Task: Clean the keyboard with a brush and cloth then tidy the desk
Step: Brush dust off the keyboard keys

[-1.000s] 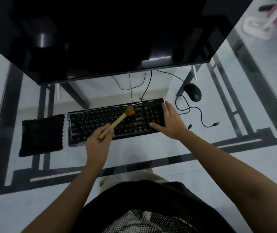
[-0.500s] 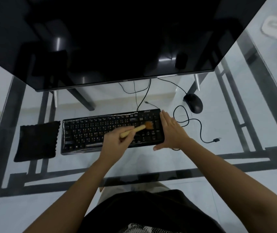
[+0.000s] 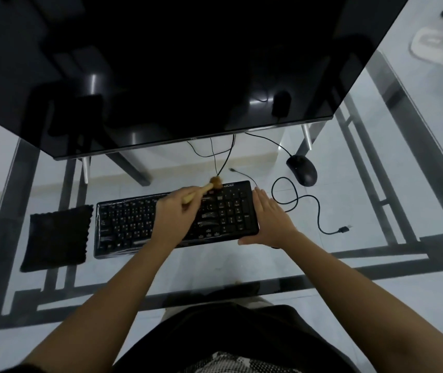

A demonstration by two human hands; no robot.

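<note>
- Evidently the brushing stage was under way: the left hand gripped the small wooden-handled brush, fingers curled round its handle. Its tan bristles sat at the far edge of the flat black keyboard.
- The right hand lay flat, fingers straight and together, pressed against the keyboard's right end, apparently steadying it.
- The folded black cloth lay untouched just left of the keyboard, so wiping and tidying seemed left to do.
- The clear glass desk on a dark frame carried a large black monitor, a black mouse and a loose black cable. Pale floor tiles showed through the glass.
</note>
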